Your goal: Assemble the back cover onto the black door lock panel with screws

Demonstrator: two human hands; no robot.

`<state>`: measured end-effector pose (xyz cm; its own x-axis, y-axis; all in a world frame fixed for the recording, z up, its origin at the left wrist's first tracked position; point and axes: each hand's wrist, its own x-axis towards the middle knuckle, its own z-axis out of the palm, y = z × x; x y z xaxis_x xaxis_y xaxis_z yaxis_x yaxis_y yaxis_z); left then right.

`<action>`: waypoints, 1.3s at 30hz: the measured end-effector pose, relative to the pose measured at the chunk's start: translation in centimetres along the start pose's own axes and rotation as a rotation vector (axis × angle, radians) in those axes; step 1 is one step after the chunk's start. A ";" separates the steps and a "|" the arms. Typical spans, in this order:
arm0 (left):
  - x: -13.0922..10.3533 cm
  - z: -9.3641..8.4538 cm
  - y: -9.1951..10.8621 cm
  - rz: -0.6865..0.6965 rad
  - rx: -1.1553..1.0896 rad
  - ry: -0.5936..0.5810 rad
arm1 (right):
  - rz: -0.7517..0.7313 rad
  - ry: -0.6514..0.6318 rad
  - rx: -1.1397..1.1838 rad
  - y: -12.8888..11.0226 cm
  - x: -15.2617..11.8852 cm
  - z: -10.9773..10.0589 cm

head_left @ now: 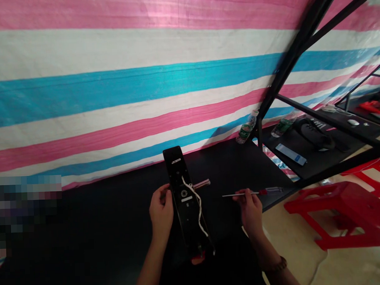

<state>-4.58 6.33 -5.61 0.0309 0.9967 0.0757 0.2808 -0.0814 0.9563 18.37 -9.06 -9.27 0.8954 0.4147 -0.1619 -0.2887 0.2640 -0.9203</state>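
A long black door lock panel (175,164) lies back side up on the black table, with a white cable (199,204) running along it. From its right side juts a pinkish metal handle (202,184). Beside the panel's left edge is my left hand (161,210), fingers curled in and thumb near the index finger; whether it grips the edge or a small part, I cannot tell. My right hand (251,207) pinches the shaft of a screwdriver (272,191) with a clear and red grip. Its tip points left toward the lock, apart from it.
A plastic bottle (247,128) stands by the striped sheet wall (113,91). Black metal frame bars (281,73) rise at right. Beyond them, a second table holds a phone (290,154), another bottle (281,127) and a dark strap-like item. A red stool (348,207) stands lower right.
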 end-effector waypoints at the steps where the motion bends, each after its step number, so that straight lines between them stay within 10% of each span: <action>1: -0.4 0.0 -0.7 -0.026 -0.031 -0.044 | -0.019 -0.060 -0.017 -0.5 -0.3 1.1; 9: -1.6 1.6 -2.0 0.064 -0.078 -0.191 | -0.450 -0.691 -0.479 -5.8 -1.6 9.7; 14: -4.3 1.6 -3.4 -0.016 -0.203 -0.214 | -0.652 -1.010 -0.662 -5.1 -2.4 10.5; 24: -8.0 1.4 -4.6 -0.164 -0.308 -0.291 | -0.612 -0.925 -0.527 -2.7 -4.5 6.6; 39: -8.2 1.8 -5.9 -0.029 -0.170 -0.231 | -0.538 -1.067 -0.704 -4.8 -4.5 9.8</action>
<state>-4.73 -1.39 -12.38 0.2484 0.9687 0.0001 0.1201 -0.0309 0.9923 12.36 -3.68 -0.67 0.0595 0.9456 0.3198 0.5215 0.2437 -0.8177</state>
